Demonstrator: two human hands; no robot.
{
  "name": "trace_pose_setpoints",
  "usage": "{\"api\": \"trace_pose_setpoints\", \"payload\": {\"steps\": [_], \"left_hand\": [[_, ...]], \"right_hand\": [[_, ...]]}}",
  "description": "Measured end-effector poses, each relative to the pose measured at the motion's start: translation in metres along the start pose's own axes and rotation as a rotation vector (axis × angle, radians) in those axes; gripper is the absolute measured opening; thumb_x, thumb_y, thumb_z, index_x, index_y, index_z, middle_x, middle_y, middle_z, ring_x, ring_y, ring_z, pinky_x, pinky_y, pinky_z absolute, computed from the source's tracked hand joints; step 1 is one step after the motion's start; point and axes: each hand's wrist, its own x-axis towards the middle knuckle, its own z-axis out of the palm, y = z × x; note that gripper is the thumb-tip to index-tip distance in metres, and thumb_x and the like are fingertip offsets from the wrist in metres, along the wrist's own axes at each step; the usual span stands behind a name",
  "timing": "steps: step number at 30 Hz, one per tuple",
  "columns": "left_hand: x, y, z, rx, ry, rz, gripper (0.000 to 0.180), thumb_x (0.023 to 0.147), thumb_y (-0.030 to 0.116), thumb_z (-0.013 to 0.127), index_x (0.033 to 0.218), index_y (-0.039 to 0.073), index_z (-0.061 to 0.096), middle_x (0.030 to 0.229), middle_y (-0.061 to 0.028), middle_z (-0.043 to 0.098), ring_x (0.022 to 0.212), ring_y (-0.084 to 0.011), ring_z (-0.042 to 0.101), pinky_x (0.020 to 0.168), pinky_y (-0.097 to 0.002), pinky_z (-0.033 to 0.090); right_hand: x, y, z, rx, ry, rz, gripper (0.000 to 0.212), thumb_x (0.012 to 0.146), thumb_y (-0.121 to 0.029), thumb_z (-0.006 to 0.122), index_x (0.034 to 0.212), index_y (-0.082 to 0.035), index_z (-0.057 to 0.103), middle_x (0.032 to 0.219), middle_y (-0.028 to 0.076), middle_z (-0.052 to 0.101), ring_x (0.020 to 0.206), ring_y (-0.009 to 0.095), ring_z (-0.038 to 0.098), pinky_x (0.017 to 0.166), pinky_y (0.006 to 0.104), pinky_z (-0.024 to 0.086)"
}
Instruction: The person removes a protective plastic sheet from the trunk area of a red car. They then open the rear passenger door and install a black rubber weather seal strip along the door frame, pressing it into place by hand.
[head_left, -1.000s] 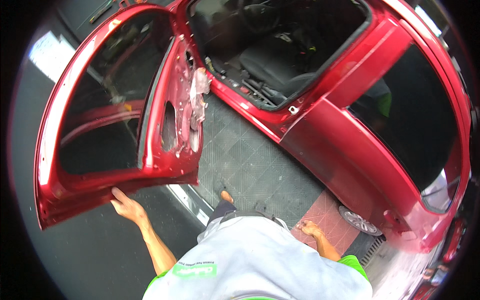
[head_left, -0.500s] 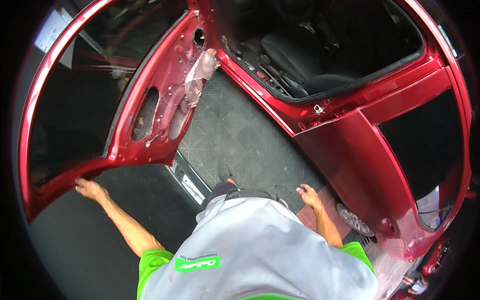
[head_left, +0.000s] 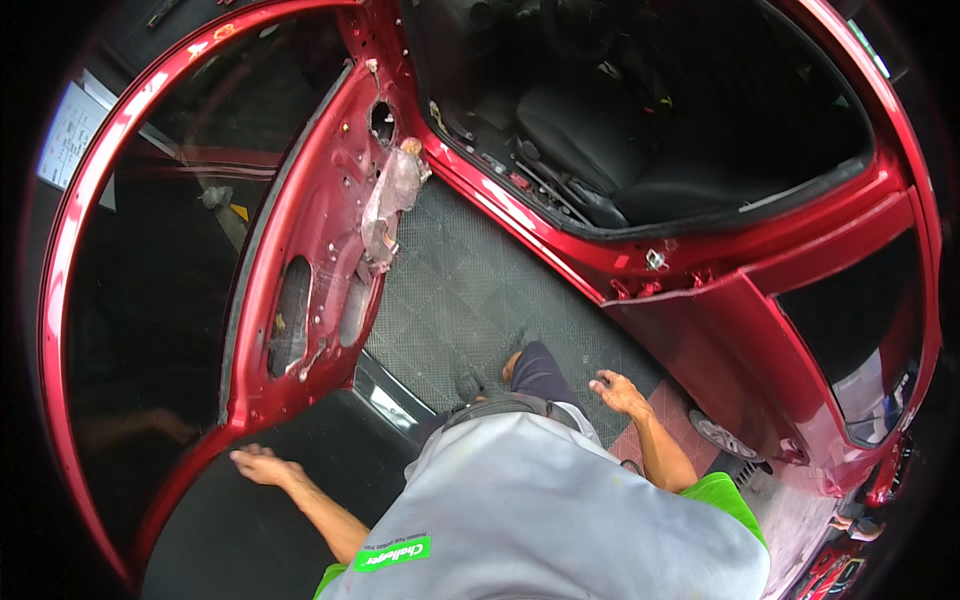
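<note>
The red car door (head_left: 262,400) stands swung out on the left, its inner panel stripped of trim, with bare holes and a torn clear plastic sheet (head_left: 390,200) hanging from it. My left hand (head_left: 268,466) is just beside the door's window frame, fingers loosely stretched, with nothing seen in it. Whether its fingertips touch the frame I cannot tell. On the other side, my right hand (head_left: 622,394) hovers over the floor with thumb and fingers apart, empty. It is nearest the red rear door (head_left: 720,350) of the car, without touching it.
A dark seat (head_left: 580,140) shows through the open doorway above the red sill (head_left: 510,205). Grey grid tiles (head_left: 450,280) cover the floor, with a red patch (head_left: 655,430) near the rear wheel (head_left: 722,438). A dark panel (head_left: 260,530) lies below the open door.
My left hand has come away from the door frame's lower edge, moving right and down in the picture. One leg has stepped forward. My right hand stays similarly placed; the whole view has shifted.
</note>
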Motion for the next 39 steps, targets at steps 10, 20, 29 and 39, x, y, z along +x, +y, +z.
{"api": "trace_pose_setpoints", "payload": {"steps": [10,20,29,39], "left_hand": [[-0.208,-0.079,0.198,0.148,-0.693,-0.244,0.035,0.105,0.033,0.060,0.123,0.004,0.065,0.103,-0.0077,0.071,0.082,-0.0137,0.067,0.075,-0.0287,0.053],[-0.198,-0.058,0.280,0.511,-0.642,0.109,0.040,0.103,0.027,0.064,0.127,-0.004,0.064,0.111,-0.0151,0.072,0.100,-0.0231,0.068,0.092,-0.0355,0.053],[-0.182,-0.067,0.256,0.610,-0.294,0.062,0.040,0.095,0.029,0.071,0.123,0.000,0.067,0.103,-0.0151,0.073,0.092,-0.0243,0.068,0.088,-0.0384,0.053],[-0.160,0.006,0.188,0.187,0.492,0.125,0.054,0.101,0.026,0.066,0.143,-0.001,0.047,0.124,-0.0188,0.063,0.106,-0.0248,0.064,0.095,-0.0375,0.051]], "right_hand": [[0.136,-0.046,-0.076,-0.034,-0.050,0.017,0.065,0.099,-0.044,0.063,0.144,0.001,0.054,0.137,0.025,0.063,0.130,0.037,0.060,0.111,0.0423,0.046],[0.249,-0.050,-0.137,0.172,0.018,-0.027,0.062,0.101,-0.038,0.063,0.144,0.005,0.052,0.132,0.025,0.066,0.126,0.031,0.063,0.108,0.0378,0.046],[0.310,-0.015,-0.106,0.084,-0.143,-0.057,0.064,0.101,-0.042,0.062,0.142,0.006,0.053,0.138,0.026,0.062,0.129,0.033,0.061,0.109,0.0401,0.046],[0.443,-0.073,-0.126,-0.068,-0.343,-0.206,0.037,0.101,-0.035,0.064,0.121,-0.004,0.068,0.098,0.006,0.069,0.083,0.017,0.066,0.065,0.0344,0.054]]}}
